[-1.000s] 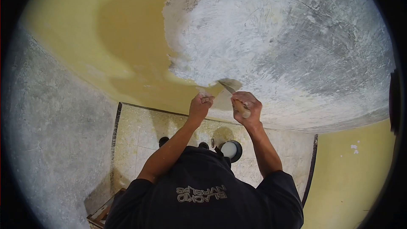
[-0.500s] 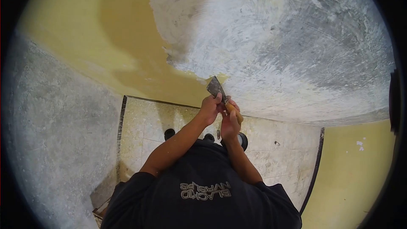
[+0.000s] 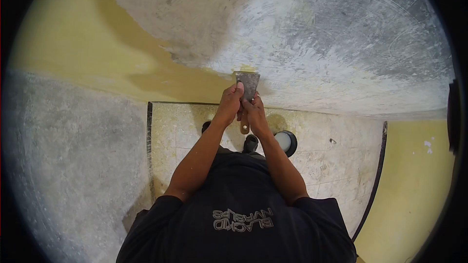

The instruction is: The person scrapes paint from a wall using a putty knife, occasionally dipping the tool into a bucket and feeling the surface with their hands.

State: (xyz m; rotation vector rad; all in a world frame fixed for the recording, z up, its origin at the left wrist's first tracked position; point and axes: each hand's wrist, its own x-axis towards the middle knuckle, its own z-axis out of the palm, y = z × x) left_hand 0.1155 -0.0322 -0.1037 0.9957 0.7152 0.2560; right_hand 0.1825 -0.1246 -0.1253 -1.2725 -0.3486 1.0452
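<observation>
A paint scraper (image 3: 248,85) with a broad, dull metal blade is held in both hands, its blade edge up against the wall at a small patch of yellow paint (image 3: 247,68). My left hand (image 3: 229,103) is closed on the left side of the scraper, its thumb lying along the blade. My right hand (image 3: 255,115) wraps round the scraper from the right, near the base of the blade. The end of the wooden handle sticks out below the fingers. Most fingers are hidden behind the tool.
Ahead, the wall is part yellow paint (image 3: 63,44) and part scraped grey plaster (image 3: 341,34). A dark-rimmed bucket (image 3: 291,143) stands on the dusty tiled floor (image 3: 321,165), right of my feet. Another grey wall (image 3: 83,151) rises at left, a yellow one (image 3: 414,185) at right.
The scraper has turned from a slant to nearly upright, its blade now facing the wall broadly. My right hand has shifted up from the handle toward the blade. The view has moved too.
</observation>
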